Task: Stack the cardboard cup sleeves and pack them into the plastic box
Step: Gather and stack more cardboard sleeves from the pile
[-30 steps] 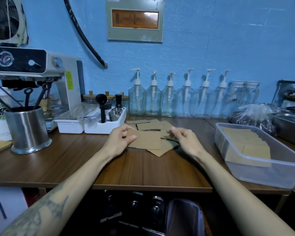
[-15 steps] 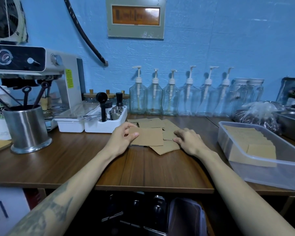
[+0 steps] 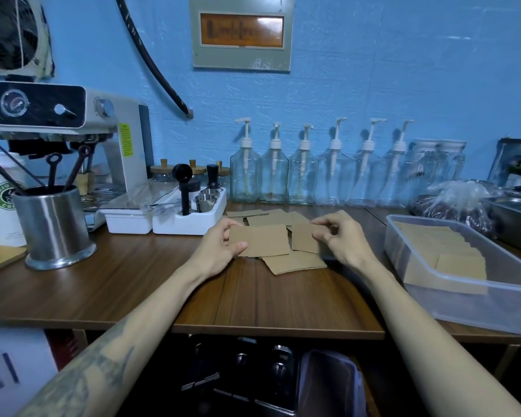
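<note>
On the table [image 3: 133, 284], nearest lay one loose sleeve [image 3: 294, 263]. Just beyond it, the left hand [image 3: 221, 251] pinched a flat sleeve [image 3: 260, 243] by its left edge, while the right hand [image 3: 342, 240] gripped a second sleeve [image 3: 304, 240] just beside it. Gathering was evidently the step in hand; next, the two would need squaring together. More sleeves [image 3: 271, 218] lay farther back. The plastic box [image 3: 475, 302], at right, already held a stack.
</note>
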Motion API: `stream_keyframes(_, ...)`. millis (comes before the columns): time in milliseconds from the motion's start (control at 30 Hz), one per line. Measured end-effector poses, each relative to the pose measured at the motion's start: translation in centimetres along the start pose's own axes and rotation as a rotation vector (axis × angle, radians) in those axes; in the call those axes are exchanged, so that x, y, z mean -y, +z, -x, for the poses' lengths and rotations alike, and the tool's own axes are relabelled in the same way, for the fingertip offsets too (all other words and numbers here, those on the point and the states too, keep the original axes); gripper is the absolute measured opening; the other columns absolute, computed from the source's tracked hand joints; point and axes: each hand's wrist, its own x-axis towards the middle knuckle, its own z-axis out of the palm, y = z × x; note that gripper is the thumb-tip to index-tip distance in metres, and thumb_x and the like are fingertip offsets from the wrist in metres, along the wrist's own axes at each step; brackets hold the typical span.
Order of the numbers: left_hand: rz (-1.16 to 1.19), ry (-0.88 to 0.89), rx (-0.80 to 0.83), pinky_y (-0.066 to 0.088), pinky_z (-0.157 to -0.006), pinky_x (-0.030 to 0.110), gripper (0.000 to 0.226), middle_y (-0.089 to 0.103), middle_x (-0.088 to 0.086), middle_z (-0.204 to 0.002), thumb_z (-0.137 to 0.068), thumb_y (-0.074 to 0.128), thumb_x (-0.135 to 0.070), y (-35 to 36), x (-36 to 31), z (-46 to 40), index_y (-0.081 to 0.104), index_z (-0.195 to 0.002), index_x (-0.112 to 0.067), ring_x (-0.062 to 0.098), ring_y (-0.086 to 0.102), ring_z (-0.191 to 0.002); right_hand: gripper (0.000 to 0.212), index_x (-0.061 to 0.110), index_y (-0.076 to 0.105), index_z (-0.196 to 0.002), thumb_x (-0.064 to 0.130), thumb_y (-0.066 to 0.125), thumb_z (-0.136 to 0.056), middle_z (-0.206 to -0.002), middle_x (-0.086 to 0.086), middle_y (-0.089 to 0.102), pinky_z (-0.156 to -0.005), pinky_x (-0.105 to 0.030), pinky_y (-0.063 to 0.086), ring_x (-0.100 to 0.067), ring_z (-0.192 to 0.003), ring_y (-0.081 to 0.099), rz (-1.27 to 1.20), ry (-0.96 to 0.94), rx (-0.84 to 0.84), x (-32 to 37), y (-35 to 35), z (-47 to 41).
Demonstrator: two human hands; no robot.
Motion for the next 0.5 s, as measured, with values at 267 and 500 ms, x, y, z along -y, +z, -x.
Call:
stream_keyframes(267,0.021,-0.008,0.005,0.052,-0.077,0.023,0.017,0.074,-0.003,-0.093,-0.097,0.059,-0.008,0.1,0.0,0.0,0.057,-0.104,-0.024,0.011,0.07,-0.087,0.031,0.015,0.059,-0.105,0.004,0.076,-0.082,-0.081,-0.001,0.068,-0.069,-0.026,0.051,-0.013,-0.075,0.066,-0.729,0.105,-0.102,2.6,-0.7,0.3)
stream_keyframes(500,0.029,0.023,0.029,0.048,-0.065,0.014,0.012,0.072,-0.005,-0.081,-0.101,0.05,-0.008,0.3,-0.5,0.1,0.059,-0.106,-0.014,0.001,0.067,-0.071,0.077,0.034,0.048,-0.14,-0.009,0.071,-0.081,-0.1,-0.002,0.065,-0.087,-0.048,0.058,-0.02,-0.092,0.069,-0.722,0.075,0.075,2.9,1.2,0.9)
